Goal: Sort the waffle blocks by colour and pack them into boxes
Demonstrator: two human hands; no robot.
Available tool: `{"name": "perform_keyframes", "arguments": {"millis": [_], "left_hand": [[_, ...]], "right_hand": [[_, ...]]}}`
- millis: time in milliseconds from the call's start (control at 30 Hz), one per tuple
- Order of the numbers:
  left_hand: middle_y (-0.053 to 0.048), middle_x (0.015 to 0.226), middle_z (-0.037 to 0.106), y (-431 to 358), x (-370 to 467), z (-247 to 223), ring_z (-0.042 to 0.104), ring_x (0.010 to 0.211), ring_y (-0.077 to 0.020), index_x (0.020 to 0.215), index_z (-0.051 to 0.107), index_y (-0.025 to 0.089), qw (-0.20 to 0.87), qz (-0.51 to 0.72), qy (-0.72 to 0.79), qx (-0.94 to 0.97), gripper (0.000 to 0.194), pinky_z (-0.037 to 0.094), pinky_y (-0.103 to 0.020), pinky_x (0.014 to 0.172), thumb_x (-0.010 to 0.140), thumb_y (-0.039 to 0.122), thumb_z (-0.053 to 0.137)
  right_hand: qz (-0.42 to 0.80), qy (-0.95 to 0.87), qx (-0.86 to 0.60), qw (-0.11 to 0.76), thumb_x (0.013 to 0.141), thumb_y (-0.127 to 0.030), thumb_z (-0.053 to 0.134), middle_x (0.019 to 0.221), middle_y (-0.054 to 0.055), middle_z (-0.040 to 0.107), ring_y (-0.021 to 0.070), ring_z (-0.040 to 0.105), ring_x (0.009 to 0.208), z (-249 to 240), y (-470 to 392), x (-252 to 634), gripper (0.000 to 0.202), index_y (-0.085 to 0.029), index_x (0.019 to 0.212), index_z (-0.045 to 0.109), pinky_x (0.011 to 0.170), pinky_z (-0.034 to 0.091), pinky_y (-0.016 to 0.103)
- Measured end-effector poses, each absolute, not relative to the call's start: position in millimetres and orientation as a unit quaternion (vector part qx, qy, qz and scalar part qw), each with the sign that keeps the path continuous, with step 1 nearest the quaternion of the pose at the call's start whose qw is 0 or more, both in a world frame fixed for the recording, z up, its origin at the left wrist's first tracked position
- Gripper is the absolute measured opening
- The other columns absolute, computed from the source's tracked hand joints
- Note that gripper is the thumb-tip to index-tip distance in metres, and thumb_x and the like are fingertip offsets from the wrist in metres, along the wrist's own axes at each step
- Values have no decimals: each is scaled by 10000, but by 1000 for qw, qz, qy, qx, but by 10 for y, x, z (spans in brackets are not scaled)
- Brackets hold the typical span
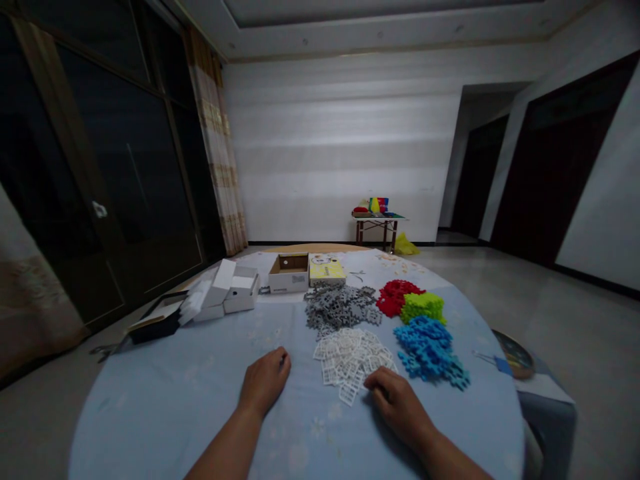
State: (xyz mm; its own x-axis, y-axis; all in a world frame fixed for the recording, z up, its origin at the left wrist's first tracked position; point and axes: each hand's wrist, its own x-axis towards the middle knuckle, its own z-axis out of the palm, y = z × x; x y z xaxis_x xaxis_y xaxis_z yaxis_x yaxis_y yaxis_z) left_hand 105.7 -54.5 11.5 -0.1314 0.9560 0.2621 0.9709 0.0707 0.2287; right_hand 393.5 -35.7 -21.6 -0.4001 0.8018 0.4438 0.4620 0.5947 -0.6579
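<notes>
Many white pieces [351, 355], mixed angles

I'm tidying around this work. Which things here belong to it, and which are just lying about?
Probably the job:
white plastic pieces, by the right hand
gray pieces
red pieces
green pieces
blue pieces

Seemingly lying about:
yellow box
open white box
black box
yellow bag on the floor

Left hand [265, 379], right hand [398, 403], 2 forearms [227, 443]: all bare.
</notes>
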Motion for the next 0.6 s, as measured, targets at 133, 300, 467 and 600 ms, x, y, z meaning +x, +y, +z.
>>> {"name": "perform_keyframes", "arguments": {"millis": [133, 300, 467, 600], "left_hand": [[-34, 836, 690, -569, 1039, 67, 625, 779, -172, 852, 608, 232, 13, -203, -726, -657, 276, 381, -262, 644, 858, 333, 352], [-13, 892, 692, -604, 981, 73, 621, 804, -121, 923, 629, 233, 5, -246, -726, -642, 272, 419, -210, 698, 851, 312, 380], [-46, 1045, 658, -486, 374, 377, 601, 925, -129, 1067, 588, 188, 55, -280, -761, -582, 372, 435, -208, 810, 860, 336, 316], [-123, 1171, 590, -351, -433, 665, 523, 1102, -226, 1162, 535, 131, 117, -266, -808, -513, 445, 373, -317, 949, 824, 341, 336]], "right_hand": [[214, -817, -394, 362, 722, -80, 410, 786, 41, 619, 175, 582, 770, -221, -350, 3928, 227, -197, 785, 595, 715, 437, 281], [219, -827, -399, 329, 755, -108, 396, 801, 46, 608, 175, 576, 785, -254, -328, 3960, 213, -182, 813, 587, 724, 435, 277], [213, -837, -408, 297, 810, -160, 376, 819, 56, 602, 177, 574, 798, -299, -310, 3974, 208, -177, 826, 583, 735, 437, 281], [207, -845, -409, 277, 829, -183, 371, 829, 67, 605, 177, 579, 789, -333, -287, 3979, 205, -174, 829, 575, 723, 447, 277]]}}
